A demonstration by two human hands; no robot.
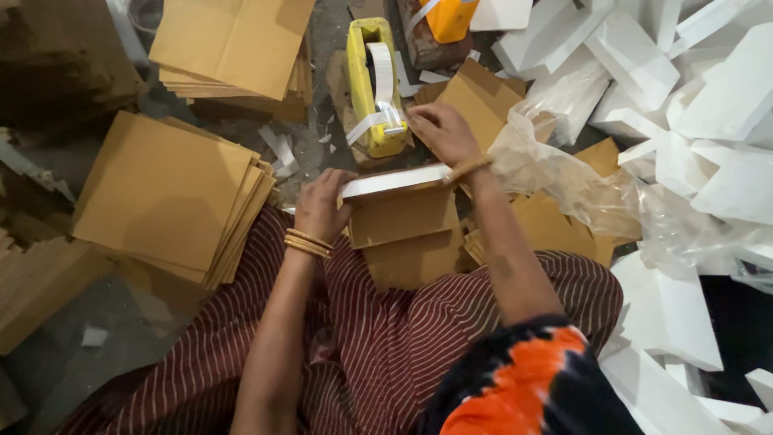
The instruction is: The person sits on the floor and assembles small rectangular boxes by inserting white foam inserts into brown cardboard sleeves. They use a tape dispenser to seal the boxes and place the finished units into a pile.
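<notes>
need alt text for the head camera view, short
Seen from above, a seated person's left hand steadies a flat white-topped cardboard piece while the right hand reaches a yellow tape dispenser. Stacks of brown cardboard sheets lie left, white foam pieces right.

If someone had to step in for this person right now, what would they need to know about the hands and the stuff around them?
Left hand: grips the left end of a cardboard box with a white top edge, resting on the lap.
Right hand: reaches to the yellow tape dispenser, fingers at the white tape end.
Around: flat cardboard sheets stacked to the left, white foam pieces and clear plastic wrap to the right.
Done: box is in hand. Left: no tape shows on the box yet.
</notes>
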